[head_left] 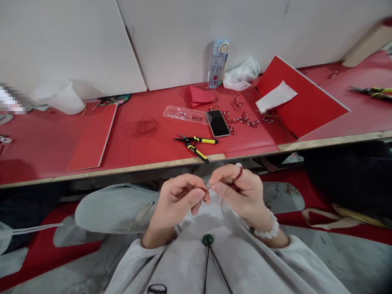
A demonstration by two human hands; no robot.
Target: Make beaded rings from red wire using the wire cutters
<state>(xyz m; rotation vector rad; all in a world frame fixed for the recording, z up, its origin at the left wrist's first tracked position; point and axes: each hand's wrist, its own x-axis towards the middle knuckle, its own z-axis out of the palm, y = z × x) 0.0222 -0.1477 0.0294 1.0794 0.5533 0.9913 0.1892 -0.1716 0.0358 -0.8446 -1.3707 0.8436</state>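
Pinching a small reddish piece (207,190), too tiny to make out, in the closed fingertips of the left hand (182,200) and right hand (240,191), nearly touching, and holding it before the worktop (141,151), with yellow-and-black pliers (189,141) just short of twelve o'clock and small red rings (245,119) at one.

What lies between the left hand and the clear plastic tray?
In the head view, yellow-handled pliers and the table's wooden front edge lie between the left hand and the clear plastic tray.
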